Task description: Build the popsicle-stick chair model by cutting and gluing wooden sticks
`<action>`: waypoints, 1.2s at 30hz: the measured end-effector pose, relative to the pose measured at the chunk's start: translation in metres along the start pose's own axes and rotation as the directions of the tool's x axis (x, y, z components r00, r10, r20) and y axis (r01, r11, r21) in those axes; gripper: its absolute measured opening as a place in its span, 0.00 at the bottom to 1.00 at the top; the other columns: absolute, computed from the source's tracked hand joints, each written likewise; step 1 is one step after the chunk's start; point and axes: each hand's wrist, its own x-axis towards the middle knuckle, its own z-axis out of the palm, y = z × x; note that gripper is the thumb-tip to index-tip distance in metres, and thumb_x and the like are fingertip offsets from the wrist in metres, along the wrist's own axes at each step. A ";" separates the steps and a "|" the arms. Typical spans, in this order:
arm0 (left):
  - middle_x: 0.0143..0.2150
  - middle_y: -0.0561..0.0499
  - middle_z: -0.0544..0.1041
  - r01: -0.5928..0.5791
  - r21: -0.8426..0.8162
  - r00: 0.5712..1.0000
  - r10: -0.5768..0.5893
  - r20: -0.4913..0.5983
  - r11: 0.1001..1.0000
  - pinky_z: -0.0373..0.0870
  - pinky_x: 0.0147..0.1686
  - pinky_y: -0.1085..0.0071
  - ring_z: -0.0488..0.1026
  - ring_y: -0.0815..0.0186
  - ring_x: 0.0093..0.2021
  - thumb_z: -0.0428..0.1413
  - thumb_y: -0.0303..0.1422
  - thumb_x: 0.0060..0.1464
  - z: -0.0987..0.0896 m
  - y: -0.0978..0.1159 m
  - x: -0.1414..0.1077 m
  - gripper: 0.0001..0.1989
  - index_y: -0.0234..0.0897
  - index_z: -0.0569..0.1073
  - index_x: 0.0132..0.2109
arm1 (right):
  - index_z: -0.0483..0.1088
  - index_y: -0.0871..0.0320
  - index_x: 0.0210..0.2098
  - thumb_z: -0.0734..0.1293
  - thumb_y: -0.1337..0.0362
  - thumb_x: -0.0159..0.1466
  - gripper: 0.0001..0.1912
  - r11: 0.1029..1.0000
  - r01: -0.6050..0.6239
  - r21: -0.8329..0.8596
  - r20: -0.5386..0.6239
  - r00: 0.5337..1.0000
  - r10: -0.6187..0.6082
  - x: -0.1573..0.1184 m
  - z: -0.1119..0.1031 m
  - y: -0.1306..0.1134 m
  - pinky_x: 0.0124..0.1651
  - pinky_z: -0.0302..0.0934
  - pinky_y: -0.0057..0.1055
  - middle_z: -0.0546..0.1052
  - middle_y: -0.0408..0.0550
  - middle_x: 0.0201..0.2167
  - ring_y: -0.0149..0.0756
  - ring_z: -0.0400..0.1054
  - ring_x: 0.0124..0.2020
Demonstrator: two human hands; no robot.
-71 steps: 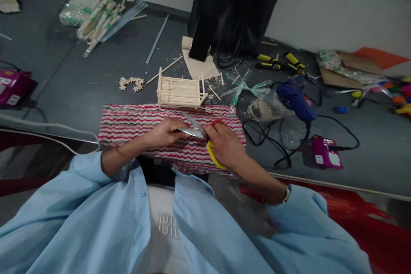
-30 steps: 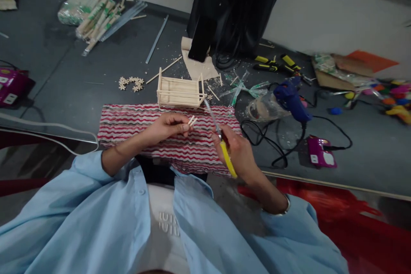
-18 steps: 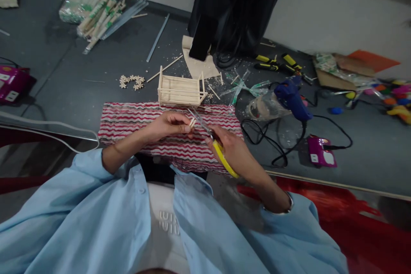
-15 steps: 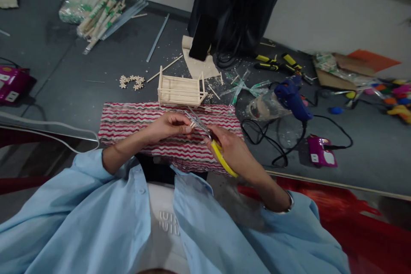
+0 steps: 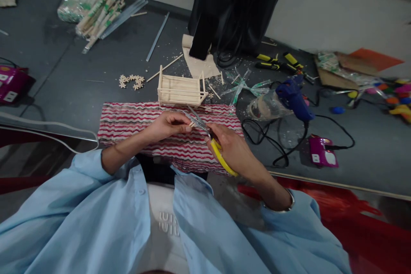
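Observation:
Between the thumb and fingers of my left hand [image 5: 171, 126] is a small pale wooden stick [image 5: 192, 124], mostly hidden by the fingertips. My right hand [image 5: 229, 143] is closed around yellow-handled scissors [image 5: 221, 158]. Their metal blades are parted and lie at the end of the stick. Both hands are over a red-and-white striped cloth [image 5: 128, 124]. Just beyond them stands a small model made of wooden sticks [image 5: 180, 90], with a slatted base and upright corner posts. Left of it lie several small wooden flower shapes [image 5: 138, 82].
A blue glue gun [image 5: 293, 96] rests on a clear plastic container at right, its black cable looping near a purple box [image 5: 323, 152]. Pliers [image 5: 269, 63], a phone [image 5: 201, 40] and a black bag [image 5: 239, 4] lie behind. Bundled sticks [image 5: 99, 17] sit far left.
The scissor blades have spread slightly wider at the stick. My hands have stayed almost in place, and the model has not moved.

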 end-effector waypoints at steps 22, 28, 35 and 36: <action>0.35 0.47 0.82 -0.037 0.046 0.999 0.037 -0.002 0.998 0.73 0.38 0.73 0.76 0.67 0.34 0.67 0.42 0.48 -0.001 -0.005 0.002 0.16 0.31 0.81 0.35 | 0.66 0.60 0.57 0.60 0.66 0.67 0.19 0.999 -0.035 -0.036 0.043 0.998 0.037 0.005 0.001 -0.001 0.55 0.62 0.40 0.76 0.59 0.50 0.46 0.70 0.52; 0.34 0.47 0.82 -0.028 0.066 0.999 0.031 -0.041 0.997 0.73 0.37 0.74 0.76 0.68 0.34 0.67 0.40 0.48 -0.002 -0.009 0.002 0.15 0.30 0.81 0.36 | 0.66 0.63 0.58 0.60 0.67 0.67 0.20 0.998 -0.045 -0.039 0.039 0.998 0.047 0.005 -0.001 -0.002 0.56 0.63 0.42 0.76 0.60 0.50 0.48 0.70 0.52; 0.35 0.45 0.82 -0.039 0.118 0.998 0.044 -0.043 0.992 0.73 0.37 0.72 0.76 0.66 0.34 0.66 0.41 0.48 -0.003 -0.012 0.002 0.17 0.30 0.81 0.37 | 0.65 0.63 0.59 0.60 0.67 0.67 0.21 0.998 -0.046 -0.029 0.037 0.998 0.048 0.004 0.000 -0.001 0.56 0.63 0.43 0.76 0.60 0.50 0.48 0.70 0.53; 0.35 0.45 0.82 -0.039 0.121 0.998 0.045 -0.043 0.992 0.73 0.37 0.72 0.76 0.66 0.34 0.66 0.42 0.48 -0.003 -0.012 0.002 0.17 0.30 0.81 0.37 | 0.65 0.63 0.59 0.60 0.67 0.67 0.21 0.998 -0.049 -0.029 0.041 0.998 0.050 0.004 0.000 -0.001 0.56 0.63 0.43 0.76 0.60 0.50 0.49 0.70 0.53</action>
